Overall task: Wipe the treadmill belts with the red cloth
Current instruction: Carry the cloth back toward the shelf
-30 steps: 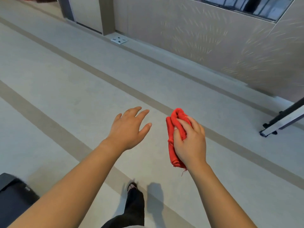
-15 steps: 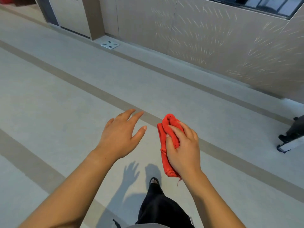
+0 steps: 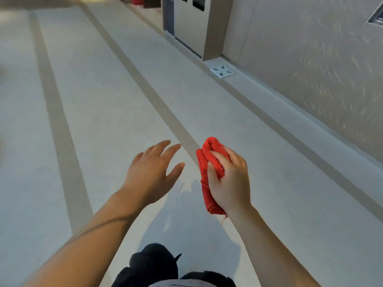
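Note:
A folded red cloth [image 3: 204, 172] is gripped in my right hand [image 3: 230, 181], held out in front of me at mid-frame; the cloth sticks out above my fingers and hangs below my palm. My left hand [image 3: 151, 172] floats beside it on the left, empty, fingers spread, a small gap away from the cloth. No treadmill or belt shows in the head view. Both hands are above a pale floor.
Pale floor [image 3: 107, 104] with darker stripes runs ahead. A textured wall [image 3: 310, 59] lines the right side, with a low ledge at its foot. A small metal floor plate [image 3: 222, 71] lies by a cabinet [image 3: 192, 23]. My dark trousers [image 3: 155, 264] show at the bottom.
The view has swung left along the corridor; the treadmill end at the right edge has left the frame. My hands keep the same pose, the right one still holding the cloth.

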Available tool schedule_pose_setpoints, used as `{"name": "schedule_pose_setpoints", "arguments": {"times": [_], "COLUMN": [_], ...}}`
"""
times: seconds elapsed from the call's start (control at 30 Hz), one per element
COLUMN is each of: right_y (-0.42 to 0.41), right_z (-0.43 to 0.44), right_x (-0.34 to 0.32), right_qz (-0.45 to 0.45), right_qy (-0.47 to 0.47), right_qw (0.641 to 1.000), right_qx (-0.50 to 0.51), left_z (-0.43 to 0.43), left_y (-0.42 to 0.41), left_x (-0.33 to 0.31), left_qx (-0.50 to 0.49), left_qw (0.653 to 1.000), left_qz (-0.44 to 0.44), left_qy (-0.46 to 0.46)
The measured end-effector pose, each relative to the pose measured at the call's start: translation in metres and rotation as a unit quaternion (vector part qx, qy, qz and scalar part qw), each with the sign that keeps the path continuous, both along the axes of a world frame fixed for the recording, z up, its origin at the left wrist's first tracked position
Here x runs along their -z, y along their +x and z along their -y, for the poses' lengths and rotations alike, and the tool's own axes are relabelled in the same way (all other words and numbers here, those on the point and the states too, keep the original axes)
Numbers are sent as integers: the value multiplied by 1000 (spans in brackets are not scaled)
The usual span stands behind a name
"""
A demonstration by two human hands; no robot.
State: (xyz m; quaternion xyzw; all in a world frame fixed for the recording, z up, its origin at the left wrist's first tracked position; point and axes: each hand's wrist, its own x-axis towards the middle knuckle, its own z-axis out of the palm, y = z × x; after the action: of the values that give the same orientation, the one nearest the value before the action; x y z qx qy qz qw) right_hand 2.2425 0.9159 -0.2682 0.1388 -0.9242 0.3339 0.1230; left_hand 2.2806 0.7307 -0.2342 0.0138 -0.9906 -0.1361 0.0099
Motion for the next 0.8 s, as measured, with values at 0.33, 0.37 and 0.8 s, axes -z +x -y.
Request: {"name": "schedule_pose_setpoints", "arguments": {"times": [0.33, 0.37, 0.8], "right_y": [-270, -296, -630], "right_z": [88, 95, 148], "right_x": [16, 14, 35], "right_qz": [11, 11, 45], "right_qy": [-16, -17, -48], "right_qw": [999, 1000, 995], "right_qx": [-28, -19, 76], "left_z": [85, 94, 159], "left_y": [-264, -295, -667], "left_x": [17, 15, 22], "left_qx": [-11, -2, 72], "left_qw": [999, 1000, 997], "left_qz": [-2, -2, 13], "left_qy": [31, 30, 34]}}
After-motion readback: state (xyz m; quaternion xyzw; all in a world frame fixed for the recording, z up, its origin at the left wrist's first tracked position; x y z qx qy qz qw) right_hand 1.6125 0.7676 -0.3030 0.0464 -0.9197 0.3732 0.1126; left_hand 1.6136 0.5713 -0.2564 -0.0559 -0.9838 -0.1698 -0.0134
